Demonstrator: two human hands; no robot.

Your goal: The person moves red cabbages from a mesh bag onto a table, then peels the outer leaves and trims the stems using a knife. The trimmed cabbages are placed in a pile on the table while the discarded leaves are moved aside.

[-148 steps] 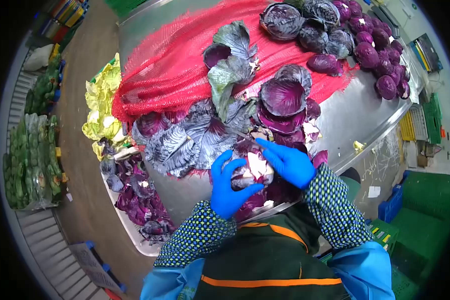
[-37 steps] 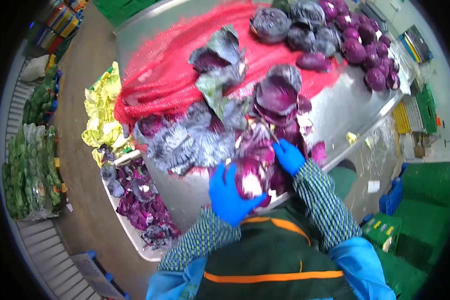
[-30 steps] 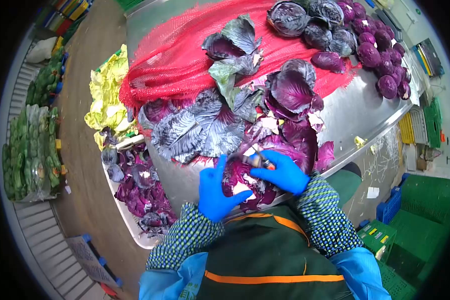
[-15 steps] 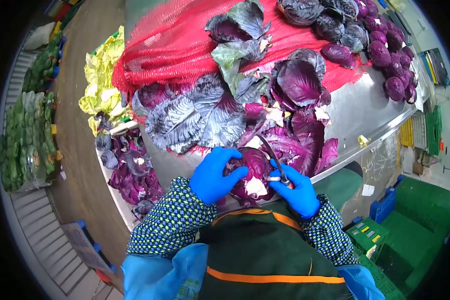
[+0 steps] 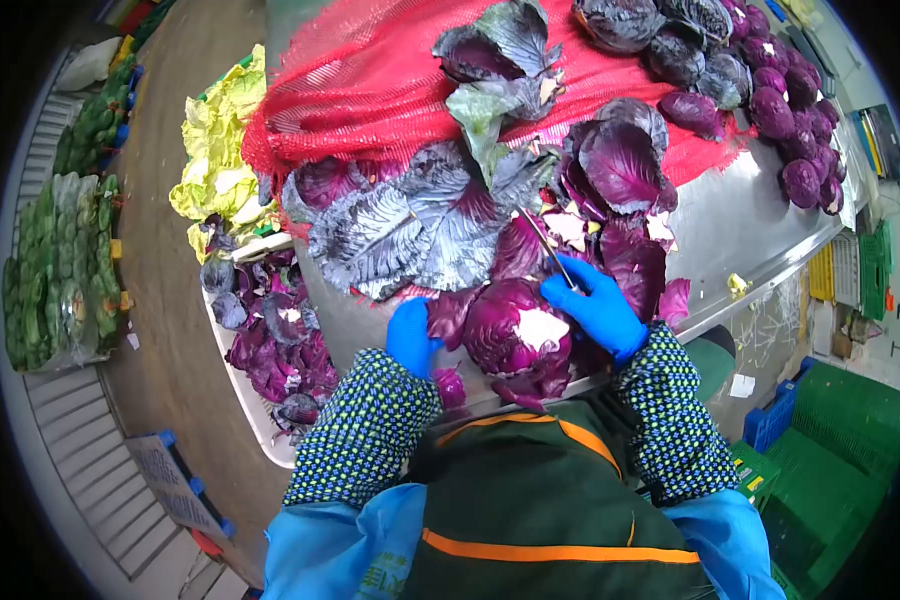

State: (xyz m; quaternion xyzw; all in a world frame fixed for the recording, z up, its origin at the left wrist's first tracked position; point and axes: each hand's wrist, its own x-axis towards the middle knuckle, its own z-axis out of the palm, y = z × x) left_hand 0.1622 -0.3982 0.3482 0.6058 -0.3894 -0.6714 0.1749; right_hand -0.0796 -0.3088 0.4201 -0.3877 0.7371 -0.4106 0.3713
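A red cabbage head (image 5: 505, 330) with a pale cut stem end rests at the table's near edge, between my two hands. My left hand (image 5: 412, 338), in a blue glove, is closed at the edge of a loose purple leaf (image 5: 452, 314) left of the head; its fingertips are partly hidden. In my gloved right hand (image 5: 602, 312) is a knife (image 5: 546, 243), its blade pointing up and away to the left, above the trimmed leaves. That hand is beside the head's upper right side. Large dark outer leaves (image 5: 400, 225) lie just beyond.
Red netting (image 5: 350, 90) covers the table's far part. Trimmed red cabbages (image 5: 795, 125) are piled at far right. A white tray (image 5: 270, 445) of purple leaves stands at left, near yellow-green leaves (image 5: 220, 140). Green crates (image 5: 840, 440) stand at lower right.
My left hand has moved left off the cabbage head, to the loose leaf. My right hand with the knife has lifted away from the stem end, and the head shows more fully.
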